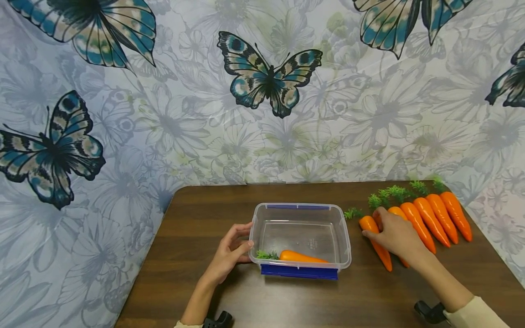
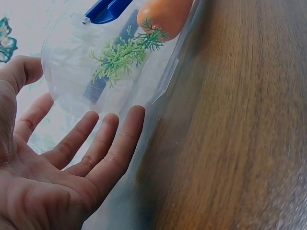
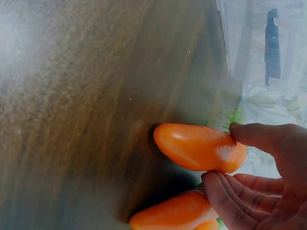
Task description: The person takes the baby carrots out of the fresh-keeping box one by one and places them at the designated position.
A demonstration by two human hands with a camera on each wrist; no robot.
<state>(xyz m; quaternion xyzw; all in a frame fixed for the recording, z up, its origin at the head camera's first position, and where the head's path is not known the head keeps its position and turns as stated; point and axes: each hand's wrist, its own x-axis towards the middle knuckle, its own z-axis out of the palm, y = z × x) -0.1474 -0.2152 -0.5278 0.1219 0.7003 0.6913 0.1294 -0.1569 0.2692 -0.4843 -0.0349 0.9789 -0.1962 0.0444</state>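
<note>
A clear plastic container (image 1: 301,234) with blue side clips sits mid-table, holding one orange carrot (image 1: 301,256) with green leaves along its near wall. My left hand (image 1: 230,250) touches the container's left side, its fingers fairly straight and spread; the left wrist view shows the fingertips (image 2: 136,112) against the clear wall. Over on the right, my right hand (image 1: 398,232) pinches the leftmost carrot (image 1: 382,255) of a row near its leafy end. In the right wrist view the thumb is on one side of that carrot (image 3: 196,146) and the fingers on the other.
Several more carrots (image 1: 432,221) lie side by side right of my right hand, leaves toward the back edge. Another carrot (image 3: 172,213) lies close beside the pinched one. Behind the brown wooden table (image 1: 197,205) hangs a butterfly-patterned cloth (image 1: 180,114).
</note>
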